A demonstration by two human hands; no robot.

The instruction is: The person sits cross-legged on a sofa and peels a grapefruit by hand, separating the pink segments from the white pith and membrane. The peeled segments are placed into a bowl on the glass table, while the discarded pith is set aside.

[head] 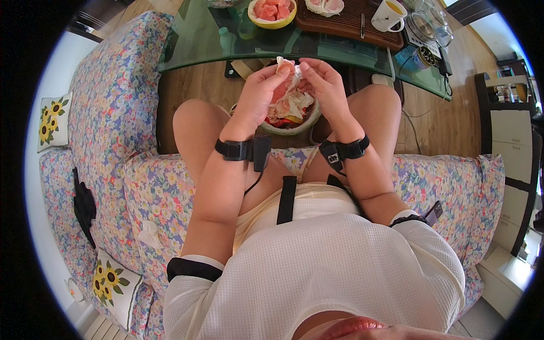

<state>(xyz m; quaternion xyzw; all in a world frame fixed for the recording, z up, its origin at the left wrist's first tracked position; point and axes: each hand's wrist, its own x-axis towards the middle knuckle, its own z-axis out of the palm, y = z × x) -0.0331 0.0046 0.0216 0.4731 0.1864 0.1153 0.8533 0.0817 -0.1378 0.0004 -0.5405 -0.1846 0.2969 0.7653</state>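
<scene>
Between my hands is a pink pomelo segment (pixel 280 90) with white membrane (pixel 296 73) partly pulled away from its flesh. My left hand (pixel 256 91) grips the segment, thumb pressed on its upper end. At the membrane's right edge, the thumb and fingers of my right hand (pixel 326 83) pinch it. Directly below, between my knees, stands a round waste bin (pixel 291 128) holding membrane scraps (pixel 293 106) and red and yellow bits. On the table ahead, a yellow pomelo rind (pixel 276 25) serves as a bowl for peeled pink flesh (pixel 270 9).
The glass table (pixel 193 51) has its near edge just beyond my hands. It bears a brown slatted tray (pixel 329 30) with an unpeeled pomelo piece (pixel 325 6), a white mug (pixel 386 18) and glassware (pixel 425 27). A cable (pixel 414 127) runs over the floor. A floral sofa (pixel 114 85) wraps around me.
</scene>
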